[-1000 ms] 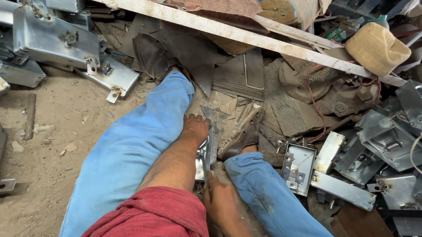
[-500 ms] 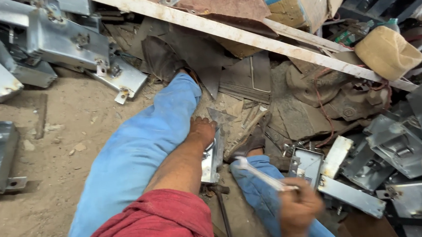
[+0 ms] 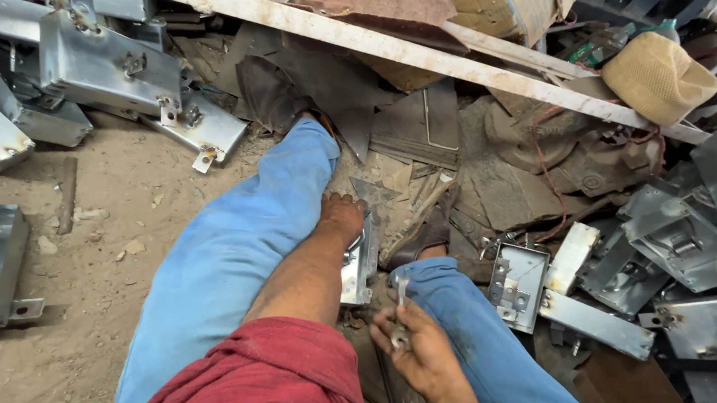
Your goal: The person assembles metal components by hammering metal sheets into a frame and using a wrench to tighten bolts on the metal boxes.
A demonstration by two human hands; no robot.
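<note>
Since half a second ago the right hand [image 3: 413, 352] has drawn in toward six o'clock, and the long pale piece it waved is gone; now its grip is pinched narrow on a small metal tool [image 3: 399, 307], the shaft pointing to twelve. Just beyond, the left hand [image 3: 343, 219] presses down on a galvanised metal bracket [image 3: 361, 264] standing on edge between the blue-trousered legs [image 3: 238, 259]; whether its fingers curl round the edge I cannot tell. To do this well, I'd judge, keep that left palm firm so the bracket can't tip, and bring the tool squarely to the fitting. At three o'clock lies a small fitted plate [image 3: 517, 287] among loose brackets. Further out, at ten o'clock, stacked steel housings [image 3: 110, 71]; at one o'clock a white painted bar [image 3: 415, 49] and a tan cloth cap [image 3: 658, 75].
</note>
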